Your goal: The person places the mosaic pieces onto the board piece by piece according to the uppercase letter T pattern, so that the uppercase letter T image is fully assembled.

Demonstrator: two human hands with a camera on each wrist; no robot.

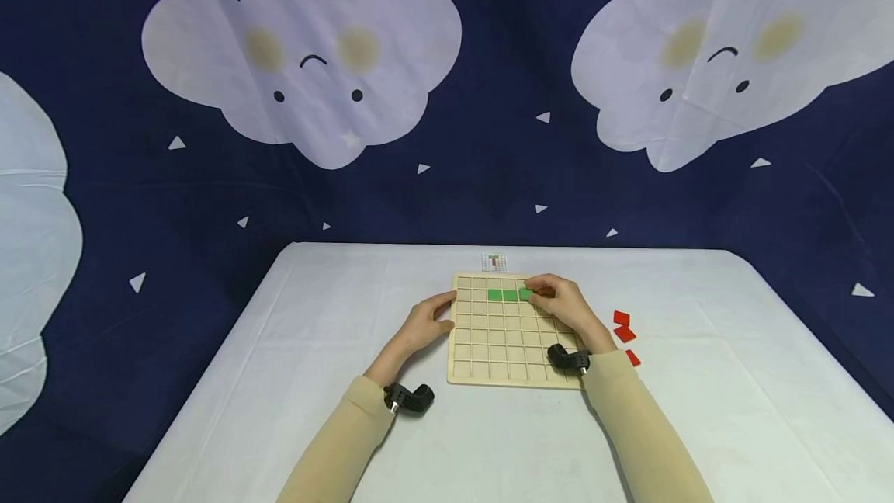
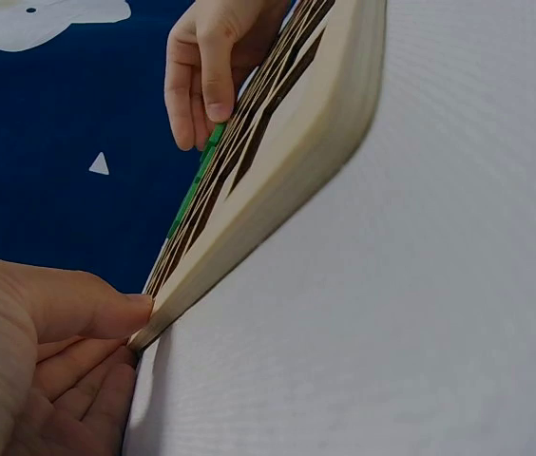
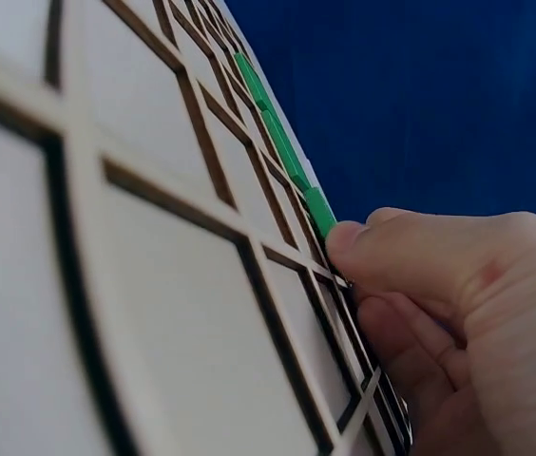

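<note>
A wooden grid board [image 1: 457,348] lies on the table, with two green square tiles, a left one [image 1: 494,295] and a middle one [image 1: 511,295], seated side by side in a row near its far edge. My right hand [image 1: 564,303] pinches a third green tile [image 1: 526,294] just right of them; in the right wrist view the thumb meets the end of this tile [image 3: 319,209]. Its other fingers are partly hidden. At the board's left edge, my left hand [image 1: 421,323] rests its thumb and fingertips against the wooden rim [image 2: 201,271], fingers fairly straight.
Several red tiles [image 1: 621,318] lie loose right of the board, partly behind the right forearm. A small printed card with a coloured grid pattern [image 1: 494,262] lies beyond the board's far edge. White cloth covers the table [image 1: 335,286]; a dark cloud-print curtain [image 1: 503,192] hangs behind.
</note>
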